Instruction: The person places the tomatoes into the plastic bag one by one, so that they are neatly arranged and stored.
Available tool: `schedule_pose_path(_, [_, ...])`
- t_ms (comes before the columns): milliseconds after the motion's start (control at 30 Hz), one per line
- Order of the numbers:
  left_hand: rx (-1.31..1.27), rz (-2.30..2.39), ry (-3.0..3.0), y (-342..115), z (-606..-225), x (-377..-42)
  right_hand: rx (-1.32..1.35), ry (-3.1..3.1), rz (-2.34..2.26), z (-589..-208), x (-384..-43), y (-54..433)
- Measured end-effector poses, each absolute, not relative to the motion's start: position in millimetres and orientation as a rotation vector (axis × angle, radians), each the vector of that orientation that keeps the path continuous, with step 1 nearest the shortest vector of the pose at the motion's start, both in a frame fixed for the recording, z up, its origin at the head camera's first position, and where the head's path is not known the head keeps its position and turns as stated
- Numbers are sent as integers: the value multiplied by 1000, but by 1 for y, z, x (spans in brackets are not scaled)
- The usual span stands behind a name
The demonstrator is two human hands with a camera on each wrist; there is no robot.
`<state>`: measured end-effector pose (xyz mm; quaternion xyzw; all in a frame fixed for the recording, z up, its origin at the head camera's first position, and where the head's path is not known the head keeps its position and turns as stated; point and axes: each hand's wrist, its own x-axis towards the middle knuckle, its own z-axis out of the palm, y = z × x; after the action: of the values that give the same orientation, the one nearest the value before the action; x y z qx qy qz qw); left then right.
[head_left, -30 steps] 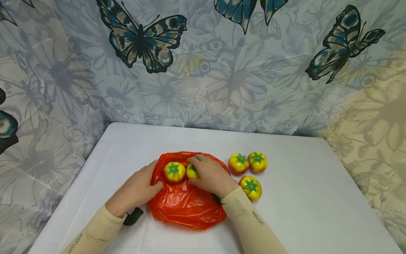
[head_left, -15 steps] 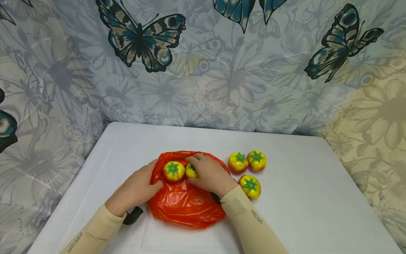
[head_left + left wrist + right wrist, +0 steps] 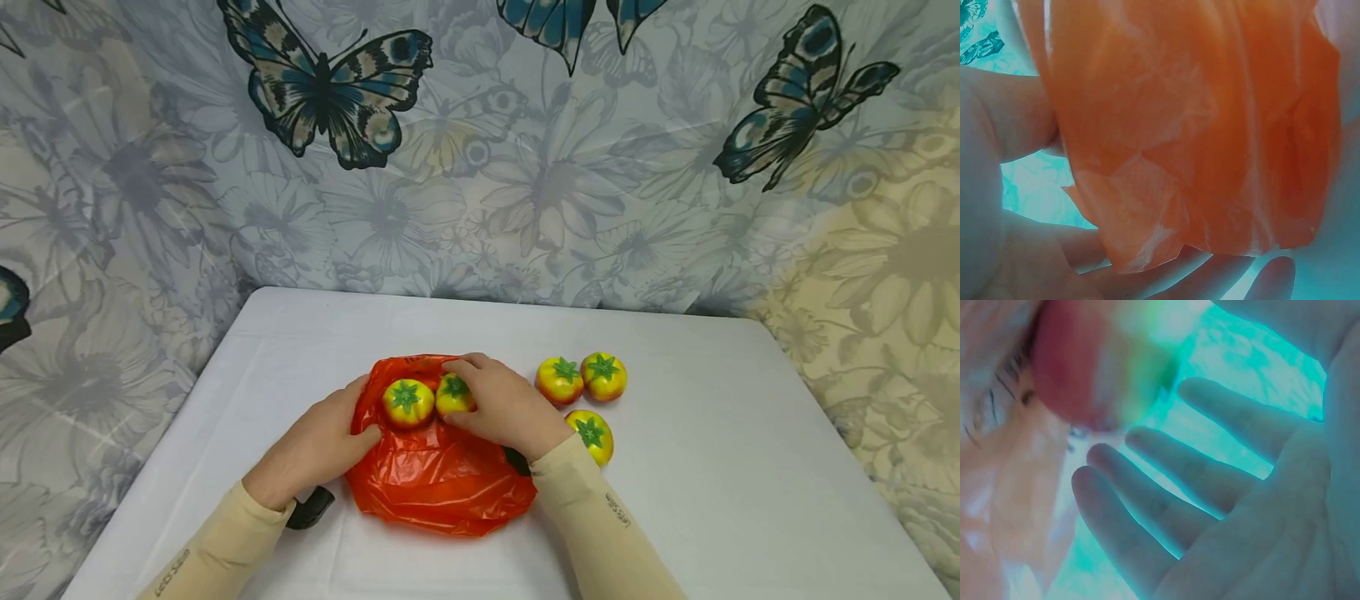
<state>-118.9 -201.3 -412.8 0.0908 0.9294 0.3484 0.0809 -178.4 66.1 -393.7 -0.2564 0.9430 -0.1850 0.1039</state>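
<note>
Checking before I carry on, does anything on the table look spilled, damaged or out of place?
Nothing stands out. Two tomatoes sit at the orange bag's mouth, and three tomatoes rest intact on the table.

The right hand point(image 3: 1254, 506) is seen from very close, palm side up to the lens, its fingers point(image 3: 1166, 506) spread and only gently bent. A blurred tomato point(image 3: 1104, 362), red running into green, is caught just above the fingertips; contact cannot be judged. Pale orange plastic bag point(image 3: 1004, 506) is seen along the left edge. Everything is washed in a teal glare.
</note>
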Motion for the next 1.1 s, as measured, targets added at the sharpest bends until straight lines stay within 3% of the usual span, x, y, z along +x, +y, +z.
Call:
schedule_pose_path(533, [283,1008,2759,-200,-412,-119,-644,2931,-622,-367,-164,147])
schedule_pose_path(1100, [301,978,2755,-198,-411,-118,-312,3009,-613,-374,-186,234])
